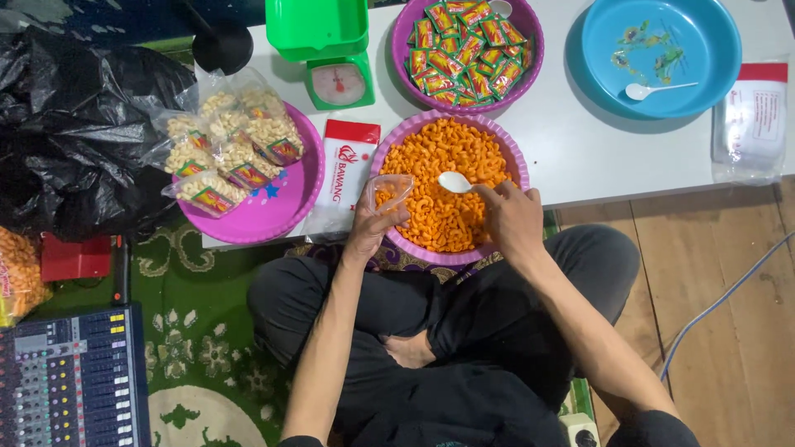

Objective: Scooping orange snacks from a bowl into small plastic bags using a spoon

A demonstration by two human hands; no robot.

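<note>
— Spilling looks like the main risk: the left hand [374, 222] pinches a small clear bag [391, 192] open over the purple bowl [515, 157], and its mouth is narrow.

— Agreed. The right hand [511, 217] has its fingers closed on a white spoon [455, 181]; a tilt would scatter the orange snacks [443, 170], curled and heaped, at the tabletop's [580, 149] front edge.

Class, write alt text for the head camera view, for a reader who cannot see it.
A seated person's right hand holds a white spoon over a purple basin of orange snacks, while the left hand holds a small clear bag open beside it.
</note>
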